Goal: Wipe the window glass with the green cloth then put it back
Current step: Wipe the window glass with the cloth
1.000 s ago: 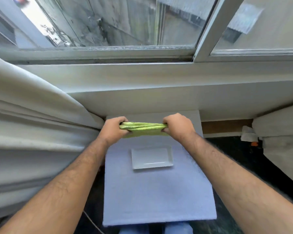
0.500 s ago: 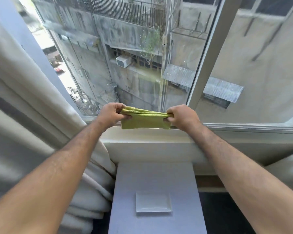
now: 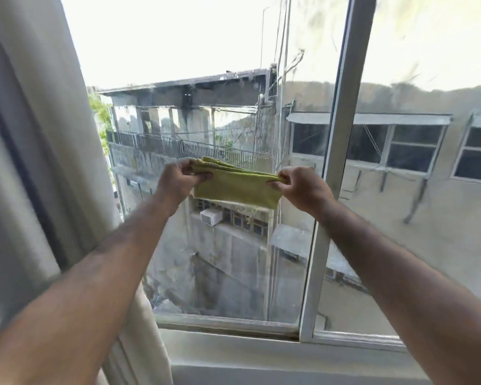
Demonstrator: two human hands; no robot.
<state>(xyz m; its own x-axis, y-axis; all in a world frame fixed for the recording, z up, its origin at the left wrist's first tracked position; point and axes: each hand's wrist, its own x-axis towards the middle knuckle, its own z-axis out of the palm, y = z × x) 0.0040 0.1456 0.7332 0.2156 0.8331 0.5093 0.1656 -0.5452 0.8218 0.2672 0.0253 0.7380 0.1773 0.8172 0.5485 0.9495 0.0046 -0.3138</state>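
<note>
The folded green cloth [image 3: 236, 186] hangs stretched between my two hands in front of the window glass [image 3: 206, 112]. My left hand [image 3: 179, 177] pinches its left end and my right hand [image 3: 300, 188] pinches its right end. Both arms are raised at about mid-height of the left pane. I cannot tell whether the cloth touches the glass.
A pale curtain [image 3: 36, 162] hangs along the left side of the window. A white vertical frame bar [image 3: 336, 168] divides the panes just right of my right hand. The white sill [image 3: 261, 354] runs below. Buildings show outside.
Both hands have lifted the cloth from above the small table up past the sill to the middle of the glass. My view has tilted up, and the table and tray have left the frame.
</note>
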